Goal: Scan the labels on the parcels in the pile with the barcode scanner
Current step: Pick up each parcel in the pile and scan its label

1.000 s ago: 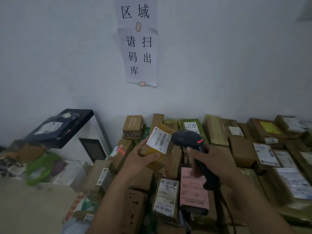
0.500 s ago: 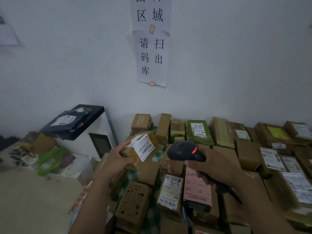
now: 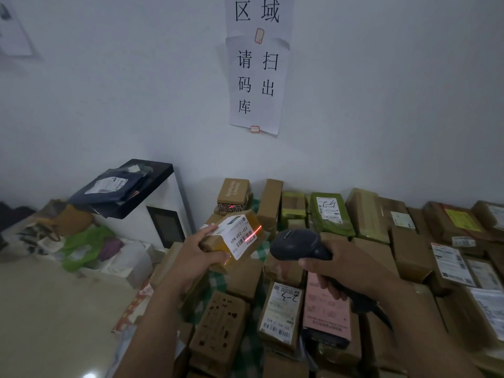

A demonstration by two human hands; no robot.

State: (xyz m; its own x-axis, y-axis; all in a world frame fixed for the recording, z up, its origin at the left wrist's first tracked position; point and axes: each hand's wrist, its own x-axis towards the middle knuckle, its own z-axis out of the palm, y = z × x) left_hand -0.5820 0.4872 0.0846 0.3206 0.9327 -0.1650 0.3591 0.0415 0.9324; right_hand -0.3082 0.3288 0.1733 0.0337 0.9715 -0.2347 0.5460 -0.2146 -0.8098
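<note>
1. The left hand (image 3: 200, 251) grips a small parcel (image 3: 218, 242), a cardboard box wrapped in yellowish tape, and holds it up above the left part of the pile of parcels (image 3: 409, 249), thumb on top and fingers curled underneath.
2. A white label (image 3: 236, 237) on the parcel faces right; it reads "231-239-K01" and has a barcode beside the number.
3. The right hand (image 3: 343, 271) is closed round the handle of a dark barcode scanner (image 3: 297, 245), whose head points left at the parcel, near it but apart.
4. A red scan line (image 3: 252, 233) lies across the barcode end of the label.
5. Below the hands, in the pile, lie a box marked "2-3" (image 3: 282, 312) and a pink parcel (image 3: 326, 306) side by side; a green parcel (image 3: 330, 214) sits further back by the wall.
6. A paper sign (image 3: 257, 80) with Chinese characters hangs on the wall above the pile.
7. To the left stands a white cabinet (image 3: 166, 214) with a dark mailer bag (image 3: 114, 189) on its black top.
</note>
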